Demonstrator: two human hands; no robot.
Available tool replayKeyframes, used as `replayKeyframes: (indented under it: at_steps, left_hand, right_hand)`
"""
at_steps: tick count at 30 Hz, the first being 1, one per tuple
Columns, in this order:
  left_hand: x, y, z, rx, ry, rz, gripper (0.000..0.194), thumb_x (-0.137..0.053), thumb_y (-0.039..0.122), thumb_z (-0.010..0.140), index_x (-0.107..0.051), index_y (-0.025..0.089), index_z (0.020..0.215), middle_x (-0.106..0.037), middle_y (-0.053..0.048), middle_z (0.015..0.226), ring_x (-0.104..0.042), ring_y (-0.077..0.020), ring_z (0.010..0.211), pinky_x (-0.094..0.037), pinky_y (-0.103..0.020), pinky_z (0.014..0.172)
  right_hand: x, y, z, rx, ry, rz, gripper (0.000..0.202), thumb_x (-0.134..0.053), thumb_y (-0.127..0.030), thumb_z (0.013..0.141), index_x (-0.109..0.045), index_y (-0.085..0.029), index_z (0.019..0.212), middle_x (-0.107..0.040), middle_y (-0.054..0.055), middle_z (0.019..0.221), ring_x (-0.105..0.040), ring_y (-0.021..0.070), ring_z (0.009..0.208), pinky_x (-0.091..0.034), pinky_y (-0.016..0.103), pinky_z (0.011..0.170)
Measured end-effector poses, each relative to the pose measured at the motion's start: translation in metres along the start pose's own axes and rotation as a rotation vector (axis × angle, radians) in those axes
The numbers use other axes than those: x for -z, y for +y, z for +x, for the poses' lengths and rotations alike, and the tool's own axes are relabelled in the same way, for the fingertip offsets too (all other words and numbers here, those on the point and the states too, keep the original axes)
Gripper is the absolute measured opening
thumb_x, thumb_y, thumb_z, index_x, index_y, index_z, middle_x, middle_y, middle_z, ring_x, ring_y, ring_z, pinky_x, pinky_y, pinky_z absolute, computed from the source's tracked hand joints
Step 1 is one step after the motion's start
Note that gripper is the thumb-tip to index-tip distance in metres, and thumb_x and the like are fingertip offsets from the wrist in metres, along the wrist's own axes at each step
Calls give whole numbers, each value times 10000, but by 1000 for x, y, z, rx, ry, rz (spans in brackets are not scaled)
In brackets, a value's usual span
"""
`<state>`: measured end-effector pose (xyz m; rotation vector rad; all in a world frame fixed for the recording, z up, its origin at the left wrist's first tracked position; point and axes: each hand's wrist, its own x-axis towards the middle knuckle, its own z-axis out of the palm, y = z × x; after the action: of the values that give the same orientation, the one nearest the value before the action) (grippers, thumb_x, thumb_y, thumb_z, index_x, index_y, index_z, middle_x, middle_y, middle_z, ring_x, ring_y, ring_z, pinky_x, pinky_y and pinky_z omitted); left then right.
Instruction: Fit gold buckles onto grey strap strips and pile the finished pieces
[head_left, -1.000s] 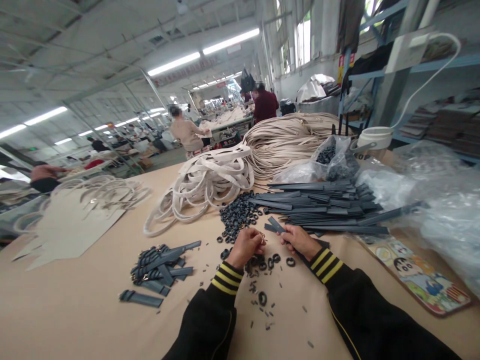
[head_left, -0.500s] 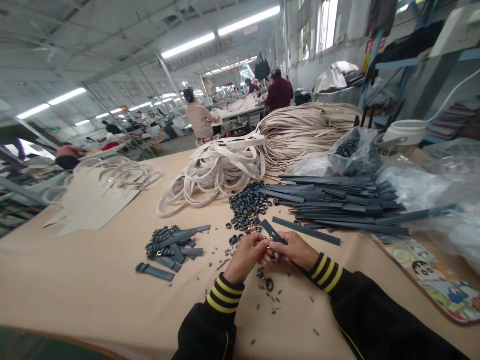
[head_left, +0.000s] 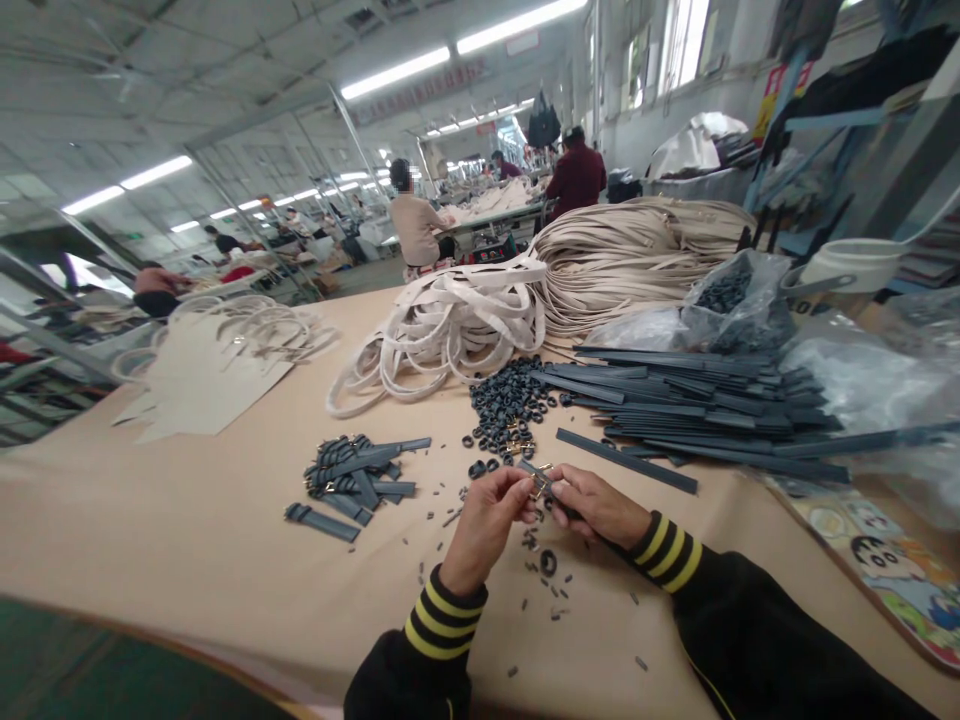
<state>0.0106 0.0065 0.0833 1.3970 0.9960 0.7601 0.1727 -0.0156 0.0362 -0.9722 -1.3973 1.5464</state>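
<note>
My left hand (head_left: pixel 489 520) is closed, its thumb and forefinger pinching a small gold buckle (head_left: pixel 540 484). Fingers of my right hand (head_left: pixel 600 503) are wrapped round a short dark blue-grey strap, mostly hidden by them, which meets the buckle. Just beyond both hands lies a heap of small dark strap loops (head_left: pixel 511 400), with a few gold buckles at its near edge. Left of my hands is a pile of short straps fitted with gold buckles (head_left: pixel 356 470). Below my hands, a dark ring (head_left: pixel 548 563) rests among small offcuts.
Long dark strips (head_left: pixel 712 400) are stacked at the right, beside plastic bags (head_left: pixel 862 375) and a cartoon-printed board (head_left: pixel 885 560). Pale straps (head_left: pixel 457 330) lie in coils at the back. Pale flat panels (head_left: pixel 217 385) sit at the far left. Co-workers (head_left: pixel 574 175) are in the background.
The strap's end, which stuck up beyond my fingers, now sits lower and further into my right hand. The buckle is tilted differently. The whole view has shifted slightly.
</note>
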Motion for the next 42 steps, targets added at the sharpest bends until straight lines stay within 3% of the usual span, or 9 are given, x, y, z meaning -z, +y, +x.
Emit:
replayKeyframes:
  at_steps: [7, 11, 18, 22, 27, 30, 35, 42]
  left_hand:
    - [8, 2, -3, 22, 145, -58, 250, -632, 322, 689, -598, 98, 794, -557, 5, 603, -521, -79, 533, -477, -200, 547]
    - [12, -6, -2, 31, 216, -244, 227, -649, 294, 684, -582, 101, 784, -527, 22, 605, -499, -52, 537, -460, -152, 521]
    - [16, -12, -6, 191, 48, -609, 202, -689, 221, 661, -538, 108, 735, -487, 33, 572, -452, -18, 480, -409, -84, 440]
    - [6, -21, -8, 286, -41, -746, 200, -694, 176, 652, -517, 110, 716, -486, 30, 569, -451, -14, 468, -401, -76, 427]
    - [-18, -35, -8, 275, -1, -724, 183, -655, 153, 681, -505, 111, 776, -515, 19, 590, -477, -26, 466, -401, -91, 419]
    - [-26, -37, -5, 197, 59, -703, 211, -633, 181, 703, -463, 144, 822, -528, 24, 592, -498, -42, 477, -401, -104, 425]
    - [-25, -33, -6, 147, 88, -621, 246, -617, 221, 720, -447, 156, 885, -517, 37, 609, -489, -41, 486, -395, -115, 443]
    - [-16, -33, -12, 64, -28, -510, 221, -576, 288, 737, -539, 112, 865, -574, -49, 779, -554, -116, 667, -449, -215, 583]
  right_hand:
    - [-3, -7, -3, 10, -52, 5, 252, -429, -394, 840, -471, -153, 900, -526, -37, 642, -346, 19, 341, -274, 135, 318]
    - [-2, -4, -4, -11, -87, 40, 257, -449, -387, 836, -479, -154, 941, -537, -35, 639, -341, 17, 335, -267, 132, 318]
    - [1, -2, -5, -25, -180, 12, 279, -455, -393, 835, -524, -147, 945, -530, -34, 610, -341, 15, 333, -232, 131, 316]
    - [1, -6, -6, -21, -199, -14, 279, -452, -393, 832, -528, -138, 914, -505, -45, 572, -337, 18, 330, -226, 130, 307]
    - [-4, -2, -2, -8, -54, -83, 214, -476, -367, 813, -442, -160, 768, -505, -55, 535, -350, 27, 342, -261, 122, 309]
    - [-9, 4, 0, 18, 62, -74, 193, -469, -364, 815, -383, -191, 818, -538, -59, 566, -377, 38, 333, -283, 125, 297]
    - [-13, 5, 0, 91, 74, -86, 171, -446, -361, 833, -428, -192, 858, -576, -31, 668, -450, 50, 372, -336, 145, 329]
    - [-10, 7, 1, 61, 74, -157, 191, -443, -370, 840, -435, -186, 787, -543, -37, 629, -453, 67, 391, -350, 172, 375]
